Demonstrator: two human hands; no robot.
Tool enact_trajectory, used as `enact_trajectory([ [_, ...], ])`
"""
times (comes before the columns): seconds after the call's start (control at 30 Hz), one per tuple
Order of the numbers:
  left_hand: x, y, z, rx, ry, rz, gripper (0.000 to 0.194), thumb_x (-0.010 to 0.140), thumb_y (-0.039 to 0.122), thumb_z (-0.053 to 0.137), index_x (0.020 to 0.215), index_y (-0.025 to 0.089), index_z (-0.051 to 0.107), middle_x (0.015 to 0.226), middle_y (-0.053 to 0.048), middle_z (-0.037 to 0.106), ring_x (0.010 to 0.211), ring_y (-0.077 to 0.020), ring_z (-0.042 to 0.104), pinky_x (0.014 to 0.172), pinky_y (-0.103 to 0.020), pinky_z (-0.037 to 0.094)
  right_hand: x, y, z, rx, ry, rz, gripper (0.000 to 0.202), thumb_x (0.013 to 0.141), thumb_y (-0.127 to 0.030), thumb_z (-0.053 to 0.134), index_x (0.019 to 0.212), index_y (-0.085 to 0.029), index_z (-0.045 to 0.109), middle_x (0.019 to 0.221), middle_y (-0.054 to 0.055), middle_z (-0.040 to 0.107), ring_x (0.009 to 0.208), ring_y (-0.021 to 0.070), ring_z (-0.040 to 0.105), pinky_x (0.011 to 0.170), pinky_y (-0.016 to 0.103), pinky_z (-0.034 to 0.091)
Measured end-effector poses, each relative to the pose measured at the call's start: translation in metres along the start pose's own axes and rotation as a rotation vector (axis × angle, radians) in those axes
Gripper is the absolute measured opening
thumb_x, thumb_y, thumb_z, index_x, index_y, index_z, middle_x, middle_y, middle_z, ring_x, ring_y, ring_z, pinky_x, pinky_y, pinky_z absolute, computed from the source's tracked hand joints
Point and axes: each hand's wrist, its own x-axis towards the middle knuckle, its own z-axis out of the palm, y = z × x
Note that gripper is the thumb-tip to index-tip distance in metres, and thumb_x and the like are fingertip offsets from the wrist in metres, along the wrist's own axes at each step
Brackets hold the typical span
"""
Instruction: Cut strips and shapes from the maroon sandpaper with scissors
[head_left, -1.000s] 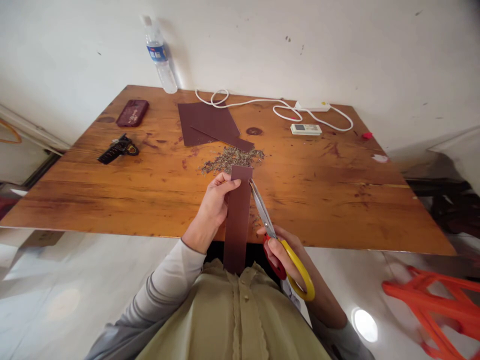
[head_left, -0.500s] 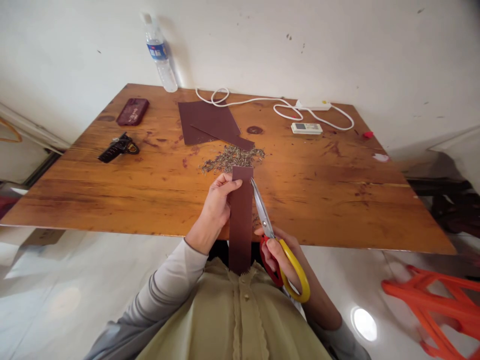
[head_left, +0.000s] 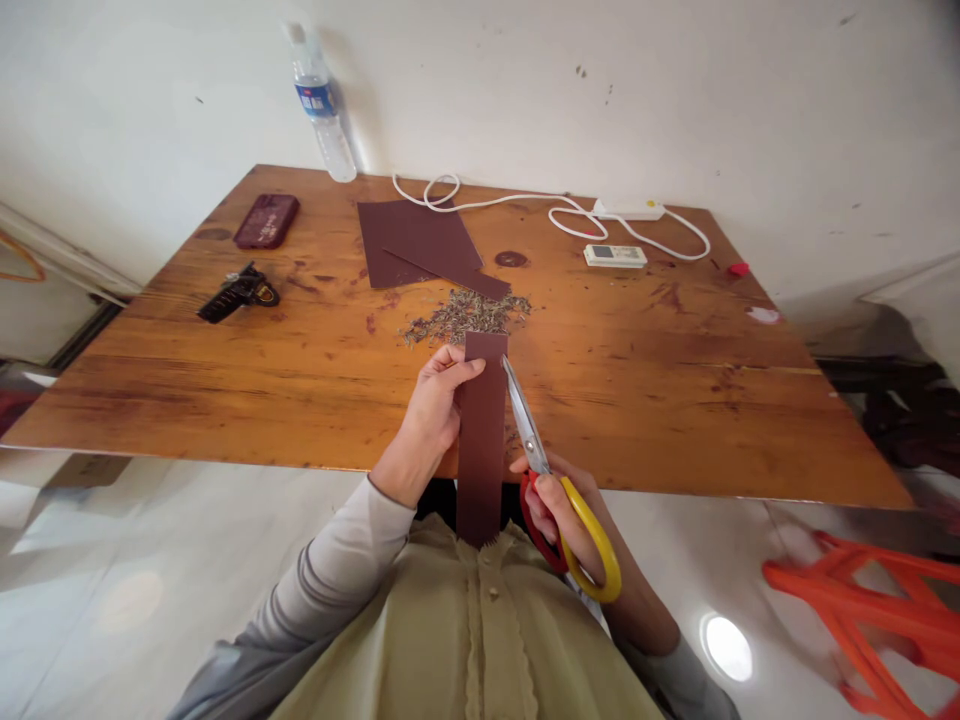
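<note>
My left hand (head_left: 444,393) pinches a long dark maroon strip (head_left: 482,440), which looks like stiff paper or sheet material, near its upper end. The strip hangs toward my lap, and its lower end has a jagged edge. Red-and-yellow-handled scissors (head_left: 532,440) are gripped in my right hand (head_left: 559,500). Their blade tips meet the strip's right edge near the top. Beyond the strip lies a heap of small brownish shreds (head_left: 469,318). Behind the heap, a narrow maroon strip (head_left: 450,272) rests partly over a larger maroon sheet (head_left: 405,240).
On the wooden table (head_left: 637,400) are a maroon phone case or phone (head_left: 267,221), a black hair clip (head_left: 238,293), a plastic bottle (head_left: 324,115), a white remote (head_left: 615,256) and a power strip (head_left: 628,209) with its looped cord. An orange stool (head_left: 877,600) stands on the floor at right.
Hands, strip and scissors keep nearly the same positions. The whole view has shifted very slightly.
</note>
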Motion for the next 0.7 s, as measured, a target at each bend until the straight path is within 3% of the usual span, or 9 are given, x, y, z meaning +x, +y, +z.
enact_trajectory([
  [0.27, 0.003, -0.003, -0.001, -0.029, 0.005, -0.020, 0.046, 0.052, 0.017, 0.091, 0.060, 0.020, 0.045, 0.062, 0.007, 0.052, 0.059, -0.0083, 0.052, 0.062, -0.022, 0.045, 0.006, 0.002, -0.004, -0.031, 0.001, -0.009, 0.051, 0.090, -0.071, 0.068, 0.098, -0.021, 0.066, 0.055, -0.010, 0.037, 0.045, 0.0107, 0.033, 0.042, 0.022, 0.029],
  [0.47, 0.003, -0.002, 0.000, -0.024, 0.013, -0.040, 0.045, 0.052, 0.017, 0.090, 0.059, 0.020, 0.046, 0.061, 0.007, 0.052, 0.059, -0.0090, 0.053, 0.061, -0.023, 0.045, 0.012, 0.012, -0.006, 0.001, -0.010, -0.028, 0.057, 0.086, -0.079, 0.069, 0.092, -0.023, 0.064, 0.054, -0.011, 0.033, 0.043, 0.0096, 0.027, 0.041, 0.023, 0.021],
  [0.7, 0.007, -0.005, -0.001, -0.012, 0.026, -0.046, 0.049, 0.054, 0.018, 0.092, 0.062, 0.021, 0.044, 0.061, 0.008, 0.053, 0.059, -0.0089, 0.055, 0.061, -0.023, 0.045, 0.017, 0.022, -0.010, -0.111, 0.040, -0.079, 0.043, 0.091, -0.065, 0.069, 0.092, -0.023, 0.067, 0.054, -0.010, 0.037, 0.043, 0.0107, 0.029, 0.041, 0.026, 0.023],
])
